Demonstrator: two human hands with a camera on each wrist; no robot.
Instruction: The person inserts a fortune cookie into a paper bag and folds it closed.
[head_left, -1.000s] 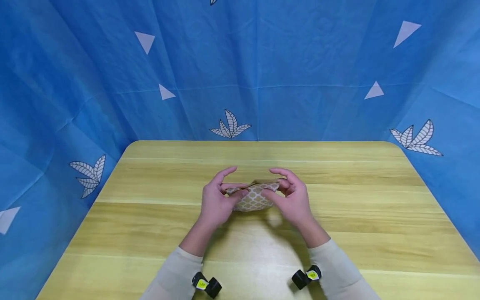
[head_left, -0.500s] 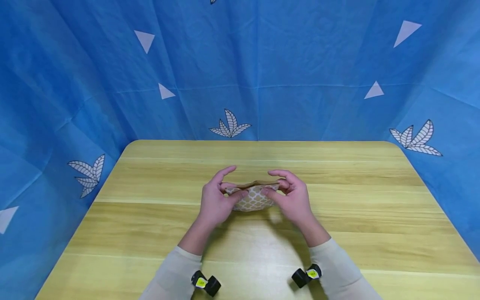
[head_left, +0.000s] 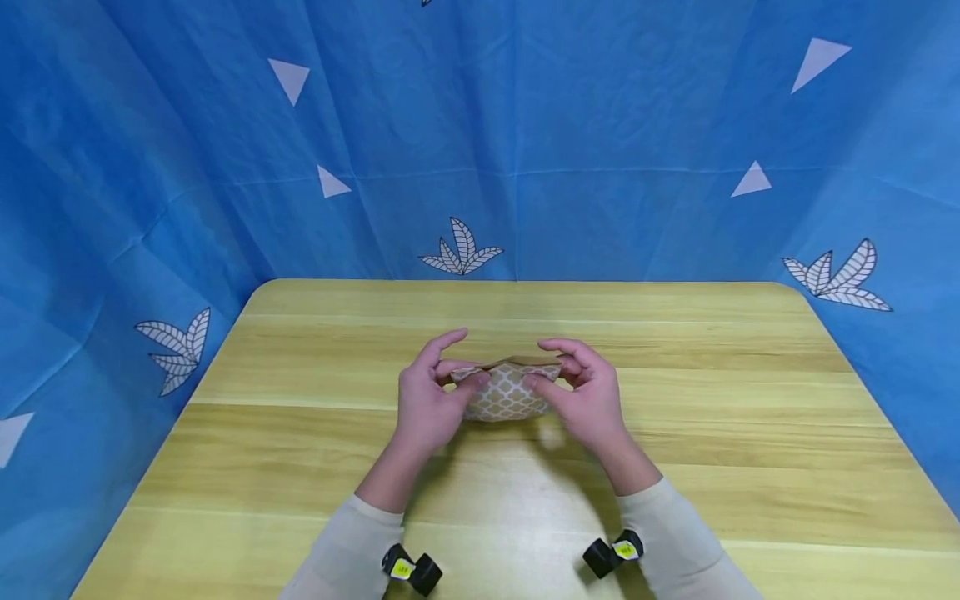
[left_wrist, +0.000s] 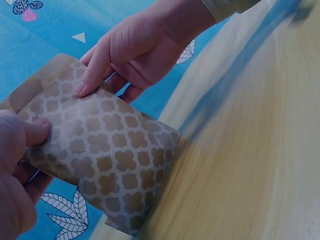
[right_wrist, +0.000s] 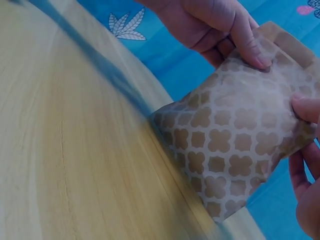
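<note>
A brown paper bag [head_left: 507,395] with a white lattice pattern stands upright over the middle of the table, its mouth parted a little at the top. My left hand [head_left: 429,400] pinches its left upper edge, thumb on the patterned front and fingers behind. On the opposite side my right hand [head_left: 591,398] grips the other upper edge the same way. Both index fingers arch above the rim. In the left wrist view, a plain brown strip [left_wrist: 42,82] shows along the bag's far top edge. The bag's bottom edge is right at the wood in both wrist views. Its inside is hidden.
The wood-grain table [head_left: 300,467] reaches to a blue curtain [head_left: 600,125] printed with leaves and triangles, which hangs behind and at both sides. Black wrist devices [head_left: 412,570] with yellow labels sit on both light sleeves [head_left: 678,537].
The left hand has shifted slightly left and up, and the bag's front now looks flatter and a little wider. The right hand has barely moved. Both hands keep their hold.
</note>
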